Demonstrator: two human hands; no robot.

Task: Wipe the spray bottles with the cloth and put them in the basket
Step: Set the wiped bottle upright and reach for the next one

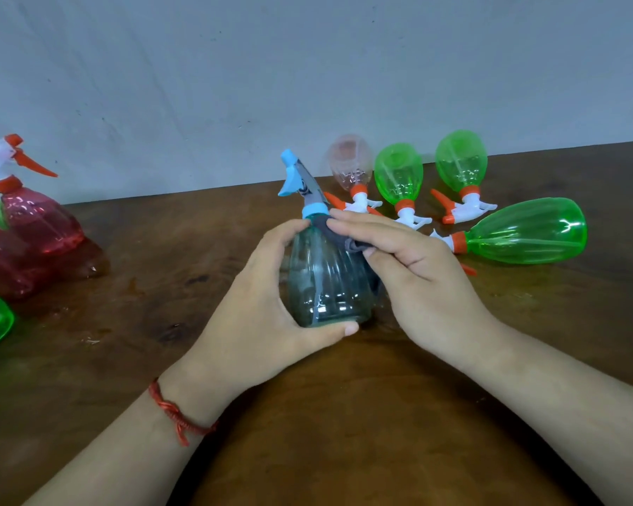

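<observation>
step: wiping is judged to be in hand; the blue bottle (pixel 326 279) is not yet put away, and no basket can be made out in this view.
bottle position: stood upright on the bench (pixel 161 359) near the centre, with the trigger head (pixel 295 173) pointed up and left.
left hand: (pixel 256 308) curled round the bottle body. The thumb is laid across the base at the front and the fingertips reach the shoulder just under the blue collar. The bottle is gripped and steadied.
right hand: (pixel 410 272) closed on the cloth (pixel 340 239). The dark grey fabric is pinched between thumb and fingers and pressed on the bottle's right shoulder, touching the neck.
forearms: both are brought in low from the near edge, converging on the bottle. A red cord bracelet (pixel 176 414) is worn on the left wrist.
wipe advice: the cloth should be drawn down the ribs from neck to base while the bottle is turned by the left hand, so every flute is covered. A folded edge is likely needed for the collar and trigger recesses.
grip advice: a low, light hold is advised, as the thin wall is judged easy to dent. The patch under the thumb must be re-gripped and wiped too.
queue: green bottles (pixel 527 231) and a pale pink bottle (pixel 349 158) are lying behind the blue bottle, presumably not yet wiped.
left cluster: red bottles (pixel 41 220) are upright at the far left. Whether a basket holds them cannot be told.
</observation>
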